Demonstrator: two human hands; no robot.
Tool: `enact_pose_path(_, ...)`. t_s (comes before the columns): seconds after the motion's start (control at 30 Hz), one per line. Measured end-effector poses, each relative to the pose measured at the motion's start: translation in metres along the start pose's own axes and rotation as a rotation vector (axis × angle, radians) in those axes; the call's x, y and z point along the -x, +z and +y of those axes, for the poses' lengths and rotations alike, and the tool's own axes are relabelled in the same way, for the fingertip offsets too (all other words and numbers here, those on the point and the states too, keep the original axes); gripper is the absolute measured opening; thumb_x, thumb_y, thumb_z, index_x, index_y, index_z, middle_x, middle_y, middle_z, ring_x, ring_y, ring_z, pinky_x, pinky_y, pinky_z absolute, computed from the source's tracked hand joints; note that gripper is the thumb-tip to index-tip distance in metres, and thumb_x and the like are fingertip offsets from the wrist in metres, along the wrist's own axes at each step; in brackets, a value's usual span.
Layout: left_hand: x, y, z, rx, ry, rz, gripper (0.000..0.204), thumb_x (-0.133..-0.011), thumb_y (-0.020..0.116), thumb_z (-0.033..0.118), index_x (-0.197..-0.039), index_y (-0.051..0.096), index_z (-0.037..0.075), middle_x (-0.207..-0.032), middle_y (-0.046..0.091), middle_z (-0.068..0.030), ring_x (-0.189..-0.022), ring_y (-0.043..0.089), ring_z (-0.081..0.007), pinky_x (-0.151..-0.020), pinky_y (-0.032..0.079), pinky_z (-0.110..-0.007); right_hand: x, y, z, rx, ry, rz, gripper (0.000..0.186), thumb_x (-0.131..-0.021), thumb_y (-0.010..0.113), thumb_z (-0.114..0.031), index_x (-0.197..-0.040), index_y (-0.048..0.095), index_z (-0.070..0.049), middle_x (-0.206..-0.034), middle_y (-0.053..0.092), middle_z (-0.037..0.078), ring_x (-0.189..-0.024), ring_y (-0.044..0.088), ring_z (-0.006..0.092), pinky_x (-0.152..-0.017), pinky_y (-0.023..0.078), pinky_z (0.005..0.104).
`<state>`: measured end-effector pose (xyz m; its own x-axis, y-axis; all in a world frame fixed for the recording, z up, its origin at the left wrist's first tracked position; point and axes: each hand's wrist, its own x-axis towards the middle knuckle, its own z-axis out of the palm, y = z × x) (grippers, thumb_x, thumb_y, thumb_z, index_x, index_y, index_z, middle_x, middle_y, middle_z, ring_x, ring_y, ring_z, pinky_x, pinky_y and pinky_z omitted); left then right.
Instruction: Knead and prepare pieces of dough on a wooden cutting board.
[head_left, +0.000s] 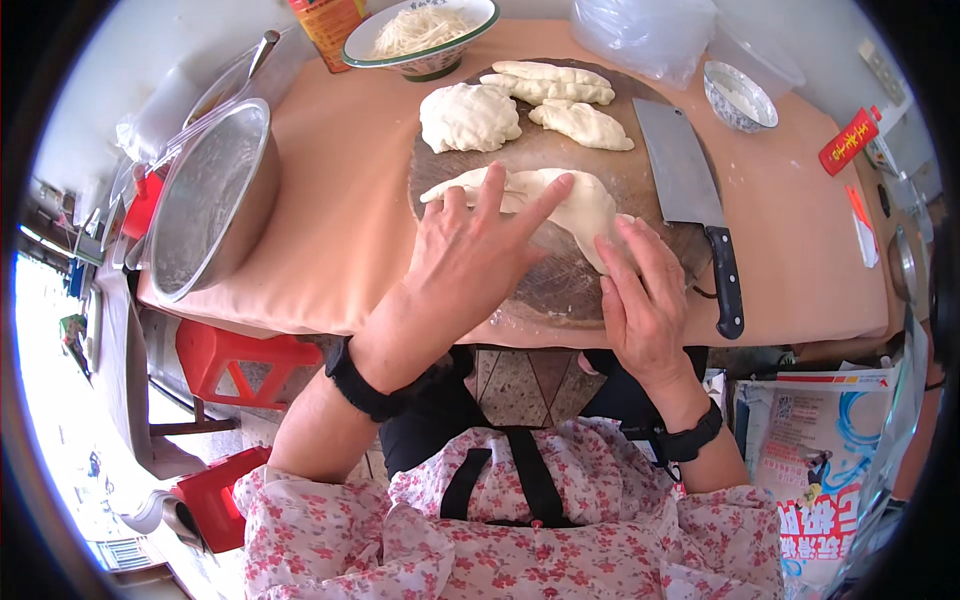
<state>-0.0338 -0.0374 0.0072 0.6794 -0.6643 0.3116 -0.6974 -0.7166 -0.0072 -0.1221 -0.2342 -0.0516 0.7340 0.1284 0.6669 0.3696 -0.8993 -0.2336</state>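
Having the left hand (468,246), fingers spread apart, over a curved strip of dough (586,208) on the round board (562,287) upon the counter (325,200), and touching its lower right end with the right hand (650,312), fingers close together; cannot tell if pinching.

Light characters (852,140) stand on the red packet (849,144), upper right of frame. Red characters (820,522) and a square code (786,407) stand on the pale bag (808,455), lower right.

A red stool (208,352) stands on tiled floor (508,385), bright light (55,420) leftward.
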Motion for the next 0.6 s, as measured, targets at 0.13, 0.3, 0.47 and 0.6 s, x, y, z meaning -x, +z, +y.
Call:
enact_pose_path(0.13, -0.017, 0.004, 0.000, -0.052, -0.030, -0.064, 0.061, -0.089, 0.066, 0.033, -0.145, 0.042, 0.031, -0.123, 0.055, -0.0193, -0.093, 0.062, -0.0431, -0.077, 0.054, -0.049, -0.010, -0.003, -0.006, 0.024, 0.076, -0.106, 0.042, -0.089, 0.061, -0.016, -0.130, 0.058, -0.004, -0.137, 0.054, 0.017, -0.128, 0.049, 0.0348, -0.106, 0.037, 0.0483)
enact_pose_path(0.3, -0.030, 0.019, -0.002, -0.079, -0.004, -0.082, 0.053, -0.094, 0.059, 0.037, -0.143, 0.044, 0.025, -0.111, 0.059, -0.0179, -0.092, 0.063, -0.0451, -0.074, 0.053, -0.052, -0.023, -0.004, -0.003, 0.093, 0.083, -0.180, 0.047, -0.091, 0.063, -0.025, -0.128, 0.056, 0.002, -0.138, 0.053, 0.019, -0.131, 0.047, 0.0361, -0.108, 0.035, 0.0484)
enact_pose_path(0.47, -0.028, 0.020, 0.000, -0.082, -0.010, -0.078, 0.053, -0.093, 0.060, 0.035, -0.142, 0.044, 0.023, -0.106, 0.061, -0.0166, -0.092, 0.063, -0.0453, -0.074, 0.053, -0.053, -0.025, -0.003, 0.007, 0.040, 0.067, -0.191, 0.052, -0.090, 0.065, -0.029, -0.129, 0.055, 0.004, -0.138, 0.052, 0.020, -0.131, 0.046, 0.0374, -0.109, 0.035, 0.0485)
enact_pose_path(0.6, -0.023, 0.011, 0.002, 0.009, -0.068, -0.150, 0.048, -0.092, 0.062, 0.030, -0.138, 0.050, 0.021, -0.111, 0.061, -0.0144, -0.093, 0.063, -0.0445, -0.077, 0.052, -0.053, -0.021, -0.007, 0.007, -0.011, 0.059, -0.229, 0.053, -0.088, 0.067, -0.030, -0.127, 0.056, 0.004, -0.139, 0.052, 0.020, -0.132, 0.045, 0.0377, -0.109, 0.036, 0.0486)
